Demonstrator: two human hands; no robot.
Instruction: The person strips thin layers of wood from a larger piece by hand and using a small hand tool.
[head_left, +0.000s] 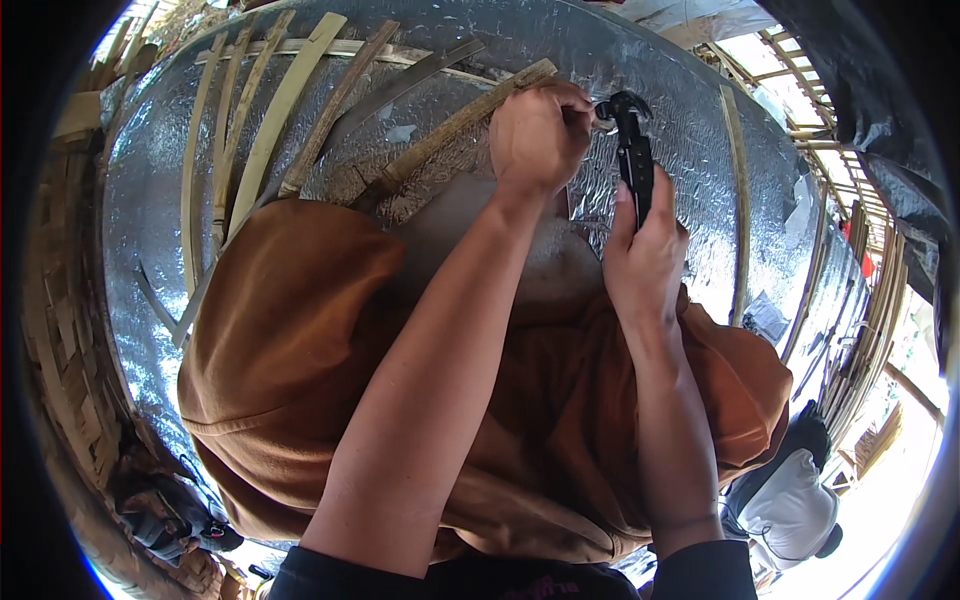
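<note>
Beyond my lap, my right hand (648, 245) is wrapped round the handle of a black hammer (636, 160), with a thumb along its side. The tool stands nearly upright, its curved head at the top. Just left of that head, my left hand (540, 140) is closed with its fingers curled in. Something small and pale shows between the left fingers and the hammer head, too little of it to name. A bamboo strip (440, 140) runs slantwise behind the left hand; whether the hand touches it I cannot tell.
Silvery foil sheeting (690, 80) covers the floor. Several bamboo strips (270, 120) lie at the far left, another strip (737, 200) at the right. Brown cloth (300, 300) covers my bent legs, with a greyish surface (500, 245) between them. Woven bamboo (70, 330) borders the left.
</note>
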